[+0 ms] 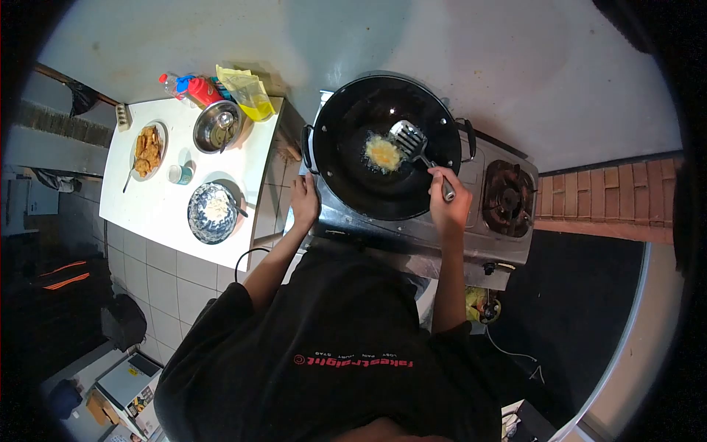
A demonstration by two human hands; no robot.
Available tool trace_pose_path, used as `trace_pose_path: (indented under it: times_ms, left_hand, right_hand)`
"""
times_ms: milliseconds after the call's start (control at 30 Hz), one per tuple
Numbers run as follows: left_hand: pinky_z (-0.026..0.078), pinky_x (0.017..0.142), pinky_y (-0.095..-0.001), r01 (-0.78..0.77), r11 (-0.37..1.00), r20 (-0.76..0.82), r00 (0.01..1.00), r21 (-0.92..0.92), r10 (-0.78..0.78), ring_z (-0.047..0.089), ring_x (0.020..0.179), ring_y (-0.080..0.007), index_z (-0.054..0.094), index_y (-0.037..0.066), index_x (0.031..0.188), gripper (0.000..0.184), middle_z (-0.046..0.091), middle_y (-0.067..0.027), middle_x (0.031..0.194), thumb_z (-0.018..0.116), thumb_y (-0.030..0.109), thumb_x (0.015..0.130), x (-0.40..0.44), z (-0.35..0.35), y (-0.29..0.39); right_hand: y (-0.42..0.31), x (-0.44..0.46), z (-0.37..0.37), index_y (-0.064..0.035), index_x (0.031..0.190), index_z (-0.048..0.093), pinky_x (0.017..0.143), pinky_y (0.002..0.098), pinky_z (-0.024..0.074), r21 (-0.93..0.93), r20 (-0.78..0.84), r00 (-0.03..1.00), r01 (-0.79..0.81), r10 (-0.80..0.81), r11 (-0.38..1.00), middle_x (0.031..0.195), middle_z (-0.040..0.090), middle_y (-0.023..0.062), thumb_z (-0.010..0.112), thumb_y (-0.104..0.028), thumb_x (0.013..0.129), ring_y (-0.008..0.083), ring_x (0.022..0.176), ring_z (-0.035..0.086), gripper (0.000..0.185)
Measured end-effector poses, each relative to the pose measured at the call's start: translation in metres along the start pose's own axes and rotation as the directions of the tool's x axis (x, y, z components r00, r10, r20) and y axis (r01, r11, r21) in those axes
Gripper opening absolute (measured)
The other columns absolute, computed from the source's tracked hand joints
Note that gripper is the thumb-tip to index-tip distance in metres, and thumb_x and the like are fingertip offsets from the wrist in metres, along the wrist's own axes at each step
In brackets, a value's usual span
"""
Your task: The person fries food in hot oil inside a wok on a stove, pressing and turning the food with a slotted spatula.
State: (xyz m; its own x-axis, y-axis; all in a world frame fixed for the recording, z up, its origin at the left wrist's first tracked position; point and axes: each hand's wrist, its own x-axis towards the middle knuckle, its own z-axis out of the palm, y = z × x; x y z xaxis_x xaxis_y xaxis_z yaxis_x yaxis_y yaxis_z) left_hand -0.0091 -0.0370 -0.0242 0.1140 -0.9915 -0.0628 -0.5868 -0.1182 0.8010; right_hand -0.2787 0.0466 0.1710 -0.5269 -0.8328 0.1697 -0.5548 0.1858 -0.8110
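The frying seems to be in its middle or later part. One pale yellow piece [384, 153] lies in the black pan [357, 188], a little left of its centre, with small bubbles in the oil around its edge. The right hand [449, 200] is closed around the handle of the spatula [409, 138], and the slotted blade is at the right side of the piece, very near or touching it; I cannot tell if it goes under. The left hand [304, 200] rests at the left edge of the stove [473, 210], just below the pan's handle [307, 147]. Its fingers are close together, but I cannot tell whether they grasp something. What is done, as I judge it, is on the table [147, 202]: several browned pieces [147, 153] already lie on the plate [163, 135]. What is left is the piece in the pan, which looks paler than those and is not yet lifted out. Some white mix [216, 205] is also in the bowl [197, 230], so perhaps more frying remains, though I cannot say if all of it is meant for use. A cup [179, 174] stands between plate and bowl, and a steel bowl [200, 138] with a ladle [225, 120] is behind them, nearer the wall.
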Motion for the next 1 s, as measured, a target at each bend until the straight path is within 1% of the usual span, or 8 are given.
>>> trace_pose_path:
  times_ms: [67, 133, 167, 233, 333, 467, 533, 1000]
  left_hand:
    - [0.042, 0.09, -0.0505, 0.007, 1.0, -0.014, 1.0, -0.004, -0.007, 0.054, 0.102, -0.0472, 0.056, -0.002, 0.106, 0.047, 0.056, -0.027, 0.11, 0.039, 0.042, 0.105, 0.0, 0.001, 0.0]
    - [0.042, 0.091, -0.05, 0.031, 0.999, 0.008, 0.999, -0.017, -0.031, 0.054, 0.104, -0.047, 0.056, -0.002, 0.107, 0.048, 0.056, -0.027, 0.111, 0.038, 0.043, 0.105, 0.0, -0.001, 0.003]
    - [0.042, 0.091, -0.05, 0.032, 0.999, 0.008, 0.999, -0.018, -0.032, 0.054, 0.104, -0.047, 0.056, -0.002, 0.107, 0.048, 0.056, -0.027, 0.111, 0.038, 0.043, 0.105, 0.0, -0.002, 0.003]
    - [0.042, 0.091, -0.0501, 0.018, 1.0, 0.024, 1.0, -0.024, -0.018, 0.053, 0.104, -0.0474, 0.056, -0.002, 0.107, 0.049, 0.055, -0.0278, 0.112, 0.037, 0.043, 0.105, 0.0, -0.002, 0.002]
    - [0.041, 0.091, -0.0508, -0.005, 1.0, 0.005, 1.0, -0.028, 0.006, 0.053, 0.104, -0.0478, 0.055, -0.003, 0.107, 0.049, 0.055, -0.0287, 0.11, 0.037, 0.042, 0.106, 0.001, -0.001, 0.0]
    - [0.041, 0.091, -0.0515, 0.006, 0.999, 0.011, 1.0, -0.053, -0.005, 0.052, 0.104, -0.0483, 0.055, -0.004, 0.107, 0.049, 0.054, -0.0294, 0.111, 0.036, 0.042, 0.106, 0.0, -0.002, 0.003]
    - [0.041, 0.092, -0.052, 0.002, 0.999, 0.021, 1.0, -0.038, -0.001, 0.052, 0.105, -0.0485, 0.054, -0.003, 0.108, 0.049, 0.054, -0.0293, 0.112, 0.036, 0.043, 0.106, 0.0, -0.002, 0.002]
    - [0.041, 0.093, -0.0514, 0.033, 0.998, 0.025, 0.999, -0.062, -0.031, 0.053, 0.106, -0.0472, 0.055, -0.002, 0.108, 0.05, 0.055, -0.0276, 0.112, 0.037, 0.044, 0.105, 0.001, 0.0, -0.001]
  right_hand:
    - [0.008, 0.004, 0.001, -0.0029, 0.097, 0.071, 0.059, 0.0273, 0.0464, 0.02, 0.033, 0.997, -0.076, 0.076, 0.997, 0.069, 0.064, 0.0084, 0.06, -0.011, 0.096, 0.0113, 0.062, 0.061, 0.013]
    - [0.017, 0.006, 0.004, -0.0047, 0.097, 0.071, 0.052, 0.0228, 0.0397, 0.232, 0.086, 0.985, -0.163, 0.147, 0.959, 0.064, 0.058, 0.0008, 0.059, -0.015, 0.099, 0.0037, 0.057, 0.052, 0.016]
    - [0.02, 0.006, 0.004, -0.0047, 0.097, 0.071, 0.052, 0.0228, 0.0397, 0.231, 0.086, 0.986, -0.162, 0.146, 0.959, 0.064, 0.058, 0.0008, 0.059, -0.015, 0.099, 0.0037, 0.057, 0.052, 0.016]
    - [0.023, 0.007, 0.005, -0.005, 0.098, 0.07, 0.049, 0.0207, 0.0351, 0.439, 0.174, 0.961, -0.271, 0.214, 0.857, 0.063, 0.056, -0.0027, 0.057, -0.017, 0.101, 0.0022, 0.054, 0.048, 0.018]
    - [0.021, 0.005, 0.004, -0.0043, 0.098, 0.069, 0.047, 0.019, 0.0311, 0.493, 0.182, 0.959, -0.282, 0.219, 0.823, 0.062, 0.054, -0.003, 0.055, -0.017, 0.102, 0.0012, 0.052, 0.044, 0.019]
    - [0.022, 0.0, -0.001, -0.0032, 0.099, 0.068, 0.043, 0.0193, 0.0305, 0.517, 0.174, 0.971, -0.231, 0.163, 0.824, 0.065, 0.056, 0.0002, 0.054, -0.019, 0.103, 0.0031, 0.049, 0.045, 0.022]
    - [0.015, -0.003, -0.006, -0.0035, 0.098, 0.069, 0.049, 0.0197, 0.0321, 0.509, 0.167, 0.975, -0.21, 0.144, 0.835, 0.065, 0.055, -0.0015, 0.055, -0.016, 0.102, 0.0022, 0.054, 0.045, 0.019]
    - [0.014, -0.012, -0.016, -0.0033, 0.097, 0.069, 0.051, 0.0196, 0.0343, 0.455, 0.15, 0.977, -0.206, 0.153, 0.866, 0.068, 0.056, -0.0013, 0.056, -0.016, 0.1, 0.0027, 0.058, 0.046, 0.018]
